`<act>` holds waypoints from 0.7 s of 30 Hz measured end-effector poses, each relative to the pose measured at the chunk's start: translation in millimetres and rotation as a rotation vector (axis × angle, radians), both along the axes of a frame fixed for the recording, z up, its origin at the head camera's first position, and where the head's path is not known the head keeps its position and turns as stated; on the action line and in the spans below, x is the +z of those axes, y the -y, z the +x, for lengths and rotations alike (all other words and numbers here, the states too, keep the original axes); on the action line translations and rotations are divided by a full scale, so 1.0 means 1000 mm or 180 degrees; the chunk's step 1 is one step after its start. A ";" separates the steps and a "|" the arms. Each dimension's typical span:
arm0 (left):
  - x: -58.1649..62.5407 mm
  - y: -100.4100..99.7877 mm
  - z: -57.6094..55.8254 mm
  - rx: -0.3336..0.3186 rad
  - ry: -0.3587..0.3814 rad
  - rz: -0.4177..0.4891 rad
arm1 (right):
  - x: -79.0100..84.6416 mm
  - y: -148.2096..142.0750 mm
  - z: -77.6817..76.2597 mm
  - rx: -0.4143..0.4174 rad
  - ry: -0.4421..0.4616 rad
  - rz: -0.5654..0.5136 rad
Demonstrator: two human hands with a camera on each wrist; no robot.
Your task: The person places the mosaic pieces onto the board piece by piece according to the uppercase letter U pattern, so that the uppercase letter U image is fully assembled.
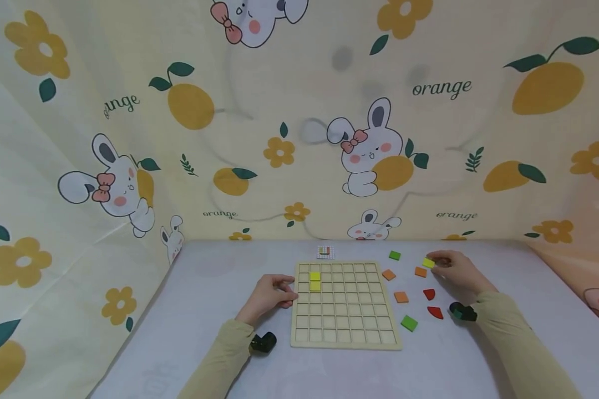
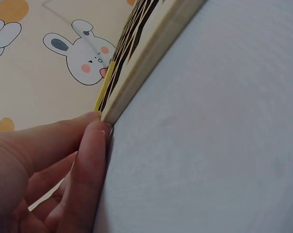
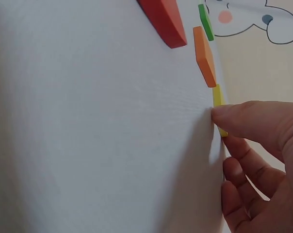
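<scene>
**Two khaki sleeves (image 1: 524, 343) flank a gridded board (image 1: 346, 348), one yellow tile (image 1: 428, 263) pinched at the right**

The sleeves come in from the lower edge of the head view, nearest the camera, each with a dark wrist device (image 1: 264, 343) at the cuff. The right hand (image 1: 455, 270) has its grip closed on the yellow tile, thumb and fingertips on its edges, beyond the board's right side; whether the tile touches the pale surface (image 1: 219, 288) below I cannot tell. The left hand (image 1: 270, 292) has a loose grip, with thumb and forefinger spread and their tips against the board's left edge.

The board lies flat, its grid of square cells ruled by raised lines. Two yellow squares (image 1: 315, 276) sit in its second column from the left, one directly nearer than the other, close to the far edge. Just past that edge lies a small patterned card (image 1: 325, 252).

Right of the board, loose pieces are scattered: a far green tile (image 1: 395, 255) and a near green tile (image 1: 409, 323), three orange tiles (image 1: 401, 297), one of them just beside the pinched yellow one, and two red quarter-round pieces (image 1: 435, 312), near each other. Behind everything hangs a cream cloth (image 1: 279, 83) printed with rabbits, oranges, flowers and the word "orange"
</scene>
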State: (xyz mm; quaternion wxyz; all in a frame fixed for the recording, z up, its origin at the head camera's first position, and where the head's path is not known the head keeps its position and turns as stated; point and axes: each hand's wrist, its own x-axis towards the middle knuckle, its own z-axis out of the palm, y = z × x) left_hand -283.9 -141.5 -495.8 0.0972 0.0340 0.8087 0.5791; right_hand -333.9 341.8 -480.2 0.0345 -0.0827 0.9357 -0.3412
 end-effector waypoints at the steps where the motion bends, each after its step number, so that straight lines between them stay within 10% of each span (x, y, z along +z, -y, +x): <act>1: 0.000 0.000 0.000 0.0002 0.0001 -0.0006 | -0.001 0.001 0.000 -0.0011 -0.0005 -0.0005; 21: 0.001 0.000 0.001 0.0013 -0.0031 -0.0076 | -0.002 0.002 -0.001 -0.0043 0.0000 0.0072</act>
